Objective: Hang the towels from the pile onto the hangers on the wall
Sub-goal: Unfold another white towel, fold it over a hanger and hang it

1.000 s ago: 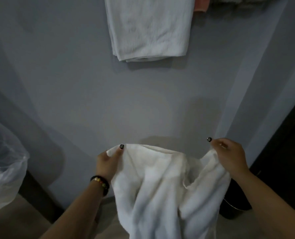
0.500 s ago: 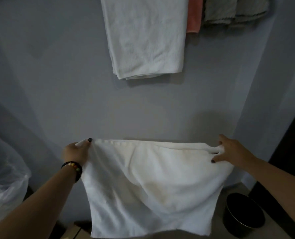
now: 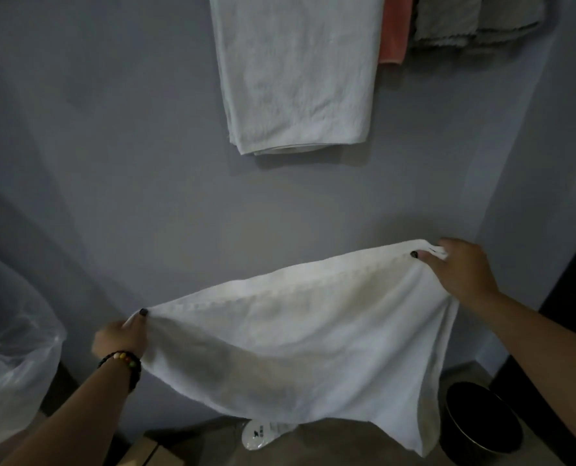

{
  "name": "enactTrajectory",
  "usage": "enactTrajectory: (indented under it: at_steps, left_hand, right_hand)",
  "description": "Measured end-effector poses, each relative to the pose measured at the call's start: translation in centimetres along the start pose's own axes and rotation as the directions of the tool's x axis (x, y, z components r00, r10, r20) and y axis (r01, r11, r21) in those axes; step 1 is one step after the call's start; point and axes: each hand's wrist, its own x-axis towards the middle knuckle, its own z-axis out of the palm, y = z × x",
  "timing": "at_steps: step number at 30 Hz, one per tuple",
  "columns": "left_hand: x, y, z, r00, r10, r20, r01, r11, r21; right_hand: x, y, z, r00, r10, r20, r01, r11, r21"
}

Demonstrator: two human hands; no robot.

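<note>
Now I hold a white towel spread between my two hands across the lower middle of the frame, in front of the grey wall. My left hand pinches one top corner at lower left, thumb and fingers closed on the cloth; my right hand is closed on the other top corner, higher, at centre right. The top edge slants up to the right and the body sags and billows below it. I judge it soft, limp and light, with no stiffness of its own, so the corners or the top hem are the places to keep hold. At top centre a folded white towel hangs already, with a pink towel and grey towels beside it. The hangers themselves are out of view.
</note>
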Motion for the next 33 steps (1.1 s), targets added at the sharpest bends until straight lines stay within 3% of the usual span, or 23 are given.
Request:
enactTrajectory:
  at_steps: [4, 8, 11, 13, 15, 18, 20, 22, 27, 33]
  left_hand:
    - [0.1, -3.0, 0.4, 0.994, -0.108, -0.006, 0.108, 0.994, 0.024]
    - [-1.0, -4.7, 1.7, 0.974, -0.194, 0.118, 0.179, 0.976, 0.126]
    - [-2.8, -2.9, 2.7, 0.960, -0.064, 0.273, 0.027, 0.991, 0.135]
    - [-4.8, 0.1, 3.3, 0.923, 0.123, 0.365, -0.108, 0.992, -0.062]
    - [-7.7, 4.0, 3.4, 0.856, 0.366, 0.366, -0.244, 0.909, -0.338]
    - [-13.7, 9.9, 2.1, 0.616, 0.722, 0.316, -0.371, 0.620, -0.692]
    - [-17.0, 12.4, 1.5, 0.479, 0.845, 0.238, -0.421, 0.459, -0.782]
    - [-18.9, 13.6, 1.7, 0.419, 0.892, 0.170, -0.528, 0.391, -0.754]
    - [-21.4, 14.0, 3.6, 0.430, 0.898, 0.091, -0.648, 0.377, -0.662]
    - [-22.5, 12.2, 5.8, 0.530, 0.807, 0.259, -0.518, 0.550, -0.655]
  right_hand:
    - [2.3, -3.6, -1.7, 0.991, -0.134, 0.011, 0.134, 0.989, -0.056]
    - [4.3, -8.0, -2.3, 0.958, -0.282, 0.061, 0.283, 0.959, -0.011]
    - [4.8, -11.6, -2.4, 0.911, -0.393, 0.126, 0.391, 0.919, 0.046]
    - [4.4, -14.0, -2.3, 0.867, -0.467, 0.172, 0.461, 0.884, 0.077]
    - [3.6, -16.0, -2.1, 0.832, -0.512, 0.214, 0.496, 0.859, 0.126]
    - [2.7, -17.9, -2.2, 0.792, -0.556, 0.251, 0.529, 0.831, 0.171]
    - [2.1, -18.4, -2.6, 0.795, -0.551, 0.256, 0.517, 0.835, 0.192]
    - [1.6, -18.5, -3.3, 0.820, -0.510, 0.259, 0.466, 0.858, 0.214]
    - [0.6, -17.2, -5.0, 0.895, -0.383, 0.229, 0.308, 0.901, 0.305]
    - [-0.4, -15.5, -6.3, 0.919, -0.310, 0.243, 0.243, 0.932, 0.268]
